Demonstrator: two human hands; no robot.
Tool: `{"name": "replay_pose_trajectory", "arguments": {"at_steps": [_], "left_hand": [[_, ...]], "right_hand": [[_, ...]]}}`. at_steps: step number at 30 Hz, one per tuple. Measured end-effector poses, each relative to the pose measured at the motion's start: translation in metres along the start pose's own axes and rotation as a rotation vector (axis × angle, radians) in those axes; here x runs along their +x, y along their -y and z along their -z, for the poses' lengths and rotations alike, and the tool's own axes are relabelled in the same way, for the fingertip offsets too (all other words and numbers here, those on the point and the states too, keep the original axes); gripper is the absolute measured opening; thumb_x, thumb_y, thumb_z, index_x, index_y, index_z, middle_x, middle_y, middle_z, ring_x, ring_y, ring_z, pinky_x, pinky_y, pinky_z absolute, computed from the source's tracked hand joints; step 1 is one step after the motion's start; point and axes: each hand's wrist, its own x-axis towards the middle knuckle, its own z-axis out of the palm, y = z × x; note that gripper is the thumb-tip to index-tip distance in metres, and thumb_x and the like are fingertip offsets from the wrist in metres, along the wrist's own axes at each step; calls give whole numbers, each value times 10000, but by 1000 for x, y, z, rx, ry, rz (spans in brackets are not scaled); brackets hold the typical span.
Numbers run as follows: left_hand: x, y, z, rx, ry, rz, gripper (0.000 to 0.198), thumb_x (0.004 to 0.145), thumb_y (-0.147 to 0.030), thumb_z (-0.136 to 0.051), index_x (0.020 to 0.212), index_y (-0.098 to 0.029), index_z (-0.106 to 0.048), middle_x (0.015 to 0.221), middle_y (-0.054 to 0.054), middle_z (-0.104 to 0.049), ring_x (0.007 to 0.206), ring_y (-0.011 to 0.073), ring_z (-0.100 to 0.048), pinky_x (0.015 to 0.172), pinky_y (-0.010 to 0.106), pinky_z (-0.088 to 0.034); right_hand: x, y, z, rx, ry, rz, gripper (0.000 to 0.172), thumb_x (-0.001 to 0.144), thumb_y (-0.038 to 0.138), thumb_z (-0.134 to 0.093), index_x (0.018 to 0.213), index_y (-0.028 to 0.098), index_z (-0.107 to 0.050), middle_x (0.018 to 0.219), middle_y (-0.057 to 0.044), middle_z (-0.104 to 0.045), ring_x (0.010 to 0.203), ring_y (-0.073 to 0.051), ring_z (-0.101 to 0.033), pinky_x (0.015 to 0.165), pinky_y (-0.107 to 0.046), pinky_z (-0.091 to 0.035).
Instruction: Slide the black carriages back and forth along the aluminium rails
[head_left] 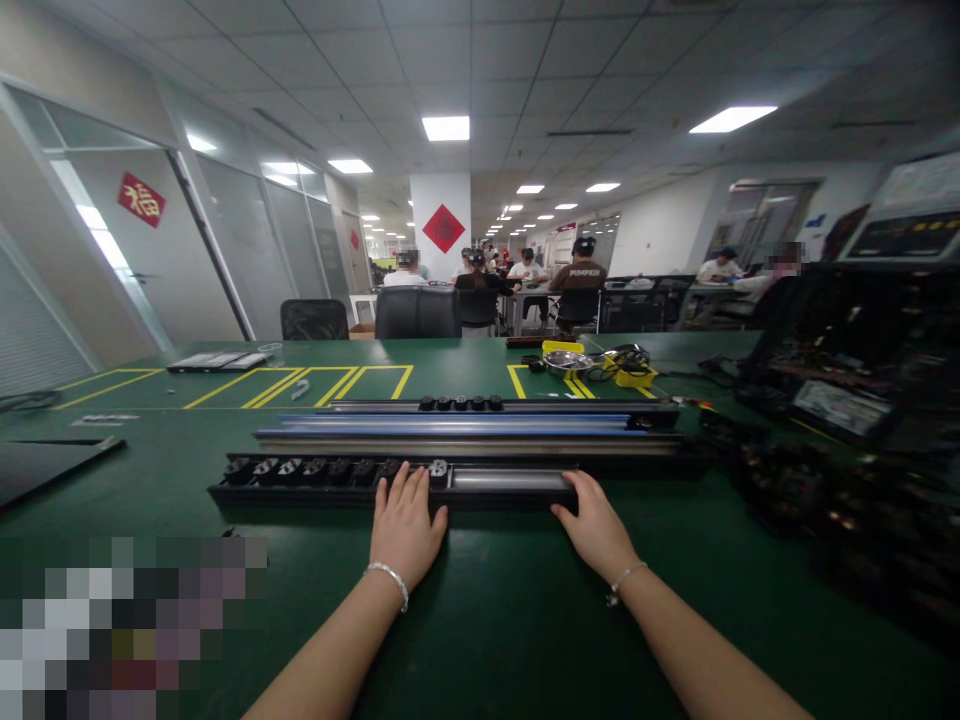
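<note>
Across the green table lies a long black channel-shaped rail [300, 494]. Its left part holds a row of several small round black and silver parts [315, 468]; a smooth silver strip [514, 481] fills the right part. My left hand [405, 525] rests over the rail's middle, fingers stretched across it, beside a silver-topped round part [438, 468]. What lies under those fingertips is hidden. Near the right end, my right hand [596, 520] grips the rail, thumb at its front side and fingers over the top.
Behind it lie further long rails [457, 425], one bluish, and a back one with several round parts [460, 403]. A metal bowl [566, 360] and yellow holder [630, 372] stand farther back. Dark equipment [832, 350] crowds the right; a black panel [56, 465] lies left. People sit beyond.
</note>
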Motion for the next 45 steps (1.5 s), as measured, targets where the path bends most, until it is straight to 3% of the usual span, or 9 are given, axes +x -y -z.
{"name": "replay_pose_trajectory", "arguments": {"at_steps": [22, 31, 45], "left_hand": [[1, -9, 5, -61, 51, -59, 492, 786, -324, -445, 1240, -136, -470, 1148, 97, -566, 1112, 244, -434, 1035, 414, -239], [1, -9, 7, -63, 68, -45, 495, 780, -330, -464, 1243, -157, -474, 1104, 90, -573, 1069, 240, -439, 1011, 408, -248], [-1, -14, 9, -32, 68, -13, 490, 782, -351, -463, 1239, -174, -481, 1077, 88, -571, 1048, 247, -439, 981, 394, -257]], "right_hand": [[-2, 4, 4, 1, 5, -14, 401, 767, 290, -482, 1152, 179, -483, 1305, -110, -400, 1164, -232, -436, 944, -360, -375], [-1, 4, 4, 1, 15, -39, 201, 759, 283, -497, 931, 180, -512, 1287, -124, -410, 1160, -231, -441, 932, -362, -371], [-2, 3, 5, -18, 24, -38, 188, 755, 282, -494, 914, 181, -484, 1288, -126, -389, 1145, -238, -453, 926, -369, -373]]}}
